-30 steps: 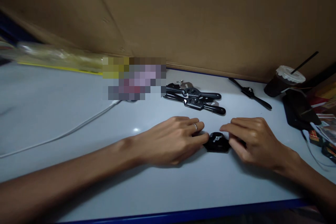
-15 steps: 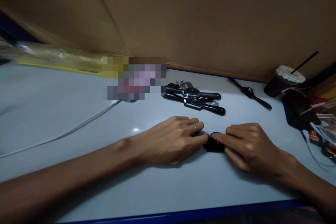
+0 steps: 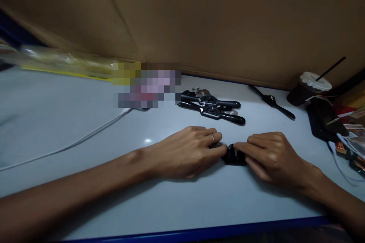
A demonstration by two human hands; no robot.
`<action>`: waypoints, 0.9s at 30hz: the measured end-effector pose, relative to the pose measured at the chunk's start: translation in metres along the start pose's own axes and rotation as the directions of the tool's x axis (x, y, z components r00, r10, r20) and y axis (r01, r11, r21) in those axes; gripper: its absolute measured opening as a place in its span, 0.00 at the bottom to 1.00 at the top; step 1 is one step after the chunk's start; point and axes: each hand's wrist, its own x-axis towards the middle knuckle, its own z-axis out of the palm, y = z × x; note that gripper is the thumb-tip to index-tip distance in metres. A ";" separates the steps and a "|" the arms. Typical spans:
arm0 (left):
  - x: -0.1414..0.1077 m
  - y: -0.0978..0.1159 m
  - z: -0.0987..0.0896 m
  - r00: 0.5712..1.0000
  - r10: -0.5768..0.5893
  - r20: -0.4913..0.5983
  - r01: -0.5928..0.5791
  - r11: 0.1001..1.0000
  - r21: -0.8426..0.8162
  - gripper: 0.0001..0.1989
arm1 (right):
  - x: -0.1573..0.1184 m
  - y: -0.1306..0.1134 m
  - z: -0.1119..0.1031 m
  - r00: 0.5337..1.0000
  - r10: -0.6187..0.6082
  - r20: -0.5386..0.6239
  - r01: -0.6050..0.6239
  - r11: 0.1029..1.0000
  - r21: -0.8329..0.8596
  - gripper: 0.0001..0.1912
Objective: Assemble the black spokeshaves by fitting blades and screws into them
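Observation:
Between my two hands, low over the white table (image 3: 182, 205), is a black spokeshave (image 3: 234, 159). Only its middle shows; both ends are covered by my fingers. My left hand (image 3: 194, 153), with a ring on one finger, is closed around its left end. My right hand (image 3: 272, 159) grips the right side, its index finger resting at the top of the middle part near a small shiny piece. Beyond my hands lie several black spokeshaves (image 3: 209, 112) in an overlapping group. Another spokeshave (image 3: 270, 100) lies apart, slanting, to the right.
A lidded cup (image 3: 309, 87) with a dark drink and straw stands at the back right. Near it are a black phone-like device (image 3: 325, 119), cables and small packages. A white cable (image 3: 85, 136) runs left from a blurred-out object (image 3: 151, 87). Behind rises a cardboard panel (image 3: 228, 22).
My right hand has shifted slightly to the right, its index finger moving off the middle of the spokeshave, so more of that part shows. My left hand stays almost still.

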 end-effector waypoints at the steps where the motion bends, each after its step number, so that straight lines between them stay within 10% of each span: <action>1: 0.000 0.000 0.000 1.000 0.002 0.000 -0.002 1.000 0.003 0.07 | 0.000 0.001 0.000 1.000 0.006 -0.002 -0.006 1.000 -0.010 0.15; 27: 0.000 0.000 -0.001 1.000 0.010 0.012 -0.010 1.000 0.015 0.09 | 0.000 0.015 -0.006 0.996 -0.071 0.062 0.060 0.985 0.159 0.19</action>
